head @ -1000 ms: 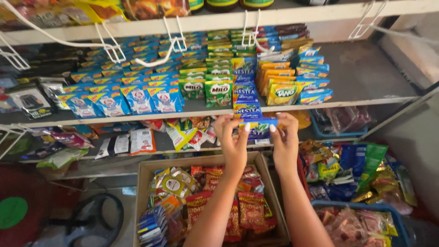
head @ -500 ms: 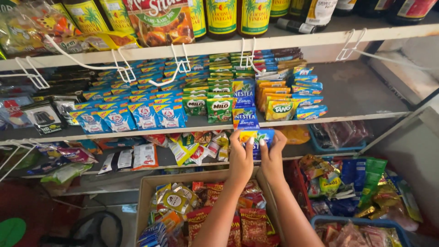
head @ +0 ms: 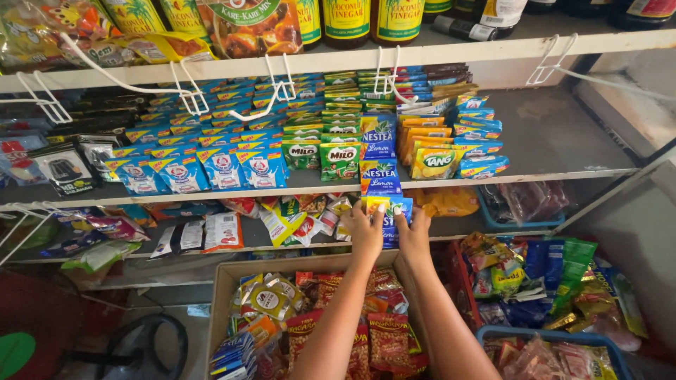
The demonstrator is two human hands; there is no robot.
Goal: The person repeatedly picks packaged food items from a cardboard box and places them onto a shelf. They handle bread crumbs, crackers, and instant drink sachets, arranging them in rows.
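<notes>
You get bright, even light on the sachets [head: 232, 165]; lower left floor [head: 42, 317] sits dim, edges bow, focus sharp.

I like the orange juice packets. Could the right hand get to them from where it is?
Probably yes. The right hand holds a blue packet just below the shelf edge, and the orange packets stand at the front of that shelf, slightly up and right. Nothing is seen between, but the hand is full.

Both bare forearms rise from the bottom centre of the frame, converging toward the middle. The left hand [head: 366, 232] and right hand [head: 414, 233] sit side by side, backs to the camera, fingers curled forward and pinching, thumbs nearly touching
</notes>
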